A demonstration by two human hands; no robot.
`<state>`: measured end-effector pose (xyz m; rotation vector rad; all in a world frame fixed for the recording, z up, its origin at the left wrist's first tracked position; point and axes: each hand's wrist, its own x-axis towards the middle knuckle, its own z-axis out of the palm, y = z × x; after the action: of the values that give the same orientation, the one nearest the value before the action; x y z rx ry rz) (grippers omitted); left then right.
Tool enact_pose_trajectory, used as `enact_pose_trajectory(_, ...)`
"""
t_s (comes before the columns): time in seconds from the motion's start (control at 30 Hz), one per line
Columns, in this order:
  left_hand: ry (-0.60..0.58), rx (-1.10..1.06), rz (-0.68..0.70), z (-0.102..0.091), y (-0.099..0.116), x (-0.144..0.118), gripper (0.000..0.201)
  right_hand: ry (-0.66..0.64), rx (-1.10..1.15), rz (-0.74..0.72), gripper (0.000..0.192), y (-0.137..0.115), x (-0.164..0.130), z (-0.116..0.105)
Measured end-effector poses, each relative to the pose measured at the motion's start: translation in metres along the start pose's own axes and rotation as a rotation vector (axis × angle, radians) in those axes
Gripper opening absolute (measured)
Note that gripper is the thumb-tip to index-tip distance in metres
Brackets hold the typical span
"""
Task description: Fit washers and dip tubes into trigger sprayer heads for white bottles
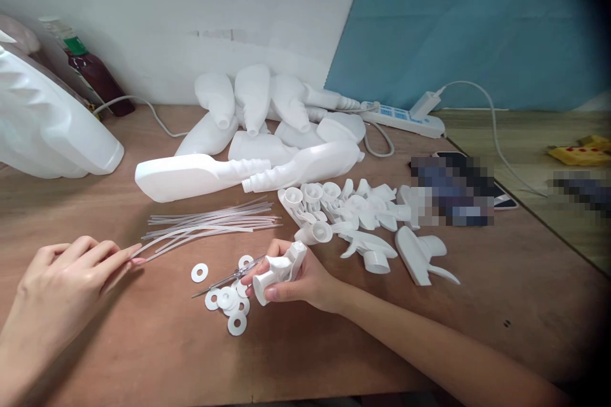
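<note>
My left hand pinches the near end of a thin clear plastic tube at the left of a loose bundle of tubes. In my right hand is a white trigger spray head, its round collar tilted down and left. Beside those fingers a thin metal rod-like tool slants over several white ring washers; whether the fingers touch it I cannot tell. One washer lies apart. More spray heads are piled to the right of the tubes.
White plastic bottles are heaped at the back against the wall. Large white bottles and a dark bottle stand at the left. A power strip with a cable and a phone lie at the right.
</note>
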<state>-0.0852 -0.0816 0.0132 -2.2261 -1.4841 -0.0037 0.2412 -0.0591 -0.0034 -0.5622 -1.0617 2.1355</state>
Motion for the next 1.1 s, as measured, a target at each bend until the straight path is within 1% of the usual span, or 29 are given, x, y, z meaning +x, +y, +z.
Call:
enact_pose_trajectory(0.1,0.010,-0.024,0.042,-0.001,0.001,0.004,0.038,0.000,0.012,0.016,0.029,-0.001,0.000,0.000)
enact_pose_trajectory(0.3,0.026,-0.112,0.078,-0.014,0.012,0.019,0.044,-0.009,0.000,0.000,0.029,-0.001,-0.001,0.000)
enact_pose_trajectory(0.43,-0.034,-0.094,0.010,-0.018,0.015,0.020,0.037,-0.009,-0.068,-0.024,0.027,-0.001,-0.002,-0.001)
enact_pose_trajectory(0.5,-0.036,-0.121,-0.012,-0.023,0.019,0.023,0.031,-0.005,-0.067,-0.024,0.027,-0.001,-0.002,-0.001)
enact_pose_trajectory(0.57,-0.013,-0.229,0.027,-0.028,0.028,0.028,0.025,0.009,-0.053,-0.018,0.028,-0.003,-0.001,0.000)
enact_pose_trajectory(0.67,0.032,-0.513,0.155,-0.039,0.055,0.040,0.021,0.028,-0.039,-0.013,0.028,-0.004,-0.001,0.001)
enact_pose_trajectory(0.7,0.044,-0.602,0.190,-0.042,0.065,0.044,0.023,0.031,-0.031,-0.020,0.027,-0.004,-0.001,0.001)
enact_pose_trajectory(0.8,0.009,-0.817,0.241,-0.050,0.094,0.055,0.036,0.020,-0.015,-0.054,0.028,-0.002,-0.001,0.001)
enact_pose_trajectory(0.87,0.013,-0.943,0.229,-0.052,0.107,0.060,0.042,0.008,-0.016,-0.090,0.032,0.001,0.000,0.000)
enact_pose_trajectory(0.93,0.022,-1.058,0.185,-0.051,0.113,0.064,0.041,0.010,-0.017,-0.126,0.035,0.003,0.000,-0.001)
enact_pose_trajectory(1.03,0.026,-1.202,0.130,-0.048,0.115,0.066,0.035,0.034,-0.028,-0.172,0.037,0.006,0.000,-0.001)
enact_pose_trajectory(1.1,0.048,-1.263,0.105,-0.046,0.113,0.066,0.032,0.037,-0.088,-0.185,0.039,0.007,-0.001,0.000)
